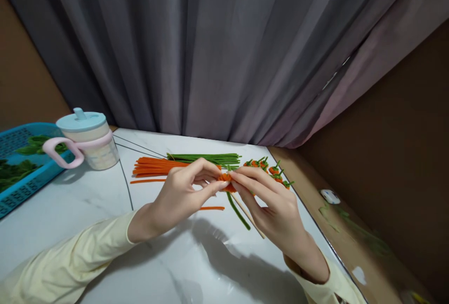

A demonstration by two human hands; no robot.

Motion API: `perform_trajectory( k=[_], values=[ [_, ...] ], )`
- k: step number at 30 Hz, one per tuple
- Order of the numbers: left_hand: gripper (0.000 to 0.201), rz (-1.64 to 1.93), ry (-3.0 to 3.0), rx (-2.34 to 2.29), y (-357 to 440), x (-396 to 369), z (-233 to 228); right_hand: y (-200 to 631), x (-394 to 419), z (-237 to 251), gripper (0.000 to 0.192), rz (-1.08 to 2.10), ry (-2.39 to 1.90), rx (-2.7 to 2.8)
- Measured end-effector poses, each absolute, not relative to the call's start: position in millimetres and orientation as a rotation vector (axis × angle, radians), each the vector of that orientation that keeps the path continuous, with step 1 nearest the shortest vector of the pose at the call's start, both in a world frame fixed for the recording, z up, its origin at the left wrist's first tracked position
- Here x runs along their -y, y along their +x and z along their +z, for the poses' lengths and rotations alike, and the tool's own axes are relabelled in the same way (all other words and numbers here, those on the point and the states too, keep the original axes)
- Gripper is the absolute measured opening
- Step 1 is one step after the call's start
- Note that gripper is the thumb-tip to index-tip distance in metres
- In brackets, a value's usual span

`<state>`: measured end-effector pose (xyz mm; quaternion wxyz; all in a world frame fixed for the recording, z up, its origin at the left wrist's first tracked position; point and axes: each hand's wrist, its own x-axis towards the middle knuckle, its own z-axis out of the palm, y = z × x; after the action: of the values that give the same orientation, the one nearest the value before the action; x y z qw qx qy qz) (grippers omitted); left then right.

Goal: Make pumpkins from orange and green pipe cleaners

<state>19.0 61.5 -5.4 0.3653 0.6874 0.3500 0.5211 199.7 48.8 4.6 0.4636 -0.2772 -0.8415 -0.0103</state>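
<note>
Between my fingertips, above the white tabletop, is a small round orange pipe-cleaner figure with a green tip on top. My left hand pinches its left side with thumb and fingers. From the right, the fingers of my right hand press on it too, covering part of it. Below it, a green pipe cleaner and a thin wooden stick slant down to the right; whether they join the figure I cannot tell. A single orange pipe cleaner lies under my left hand.
Behind my hands lie bundles of orange pipe cleaners and green pipe cleaners. Several finished orange-and-green figures sit at the right edge. At left stand a lidded cup with a pink handle and a blue basket of greenery.
</note>
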Motion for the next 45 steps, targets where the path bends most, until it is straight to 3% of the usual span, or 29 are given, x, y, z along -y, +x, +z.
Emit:
perform_trajectory(
  k=[3, 10, 16, 24, 30, 45],
  values=[
    [0.002, 1.457, 1.984, -0.859, 19.5, -58.7, -8.5, 198.5, -48.6, 6.5, 0.029, 0.100, -0.700, 2.067],
    [0.006, 1.398, 2.001, -0.813, 19.6, -57.9, -7.7, 201.4, -52.9, 6.7, 0.029, 0.325, -0.698, 2.084],
    [0.011, 1.163, 1.568, -0.822, 19.9, -60.8, -3.1, 211.9, -56.9, 10.9, 0.026, 0.371, -0.786, 2.146],
    [0.028, 1.135, 1.444, -0.802, 18.9, -63.6, -1.5, 219.0, -57.8, 11.0, 0.025, 0.291, -0.785, 2.205],
    [0.015, 1.122, 1.493, -0.656, 15.4, -66.3, -3.9, 220.4, -57.7, 13.5, 0.023, 0.348, -0.690, 2.218],
    [0.010, 1.204, 1.609, -0.690, 12.0, -62.6, -2.8, 218.0, -63.8, 10.7, 0.020, 0.358, -0.592, 2.107]
  ],
)
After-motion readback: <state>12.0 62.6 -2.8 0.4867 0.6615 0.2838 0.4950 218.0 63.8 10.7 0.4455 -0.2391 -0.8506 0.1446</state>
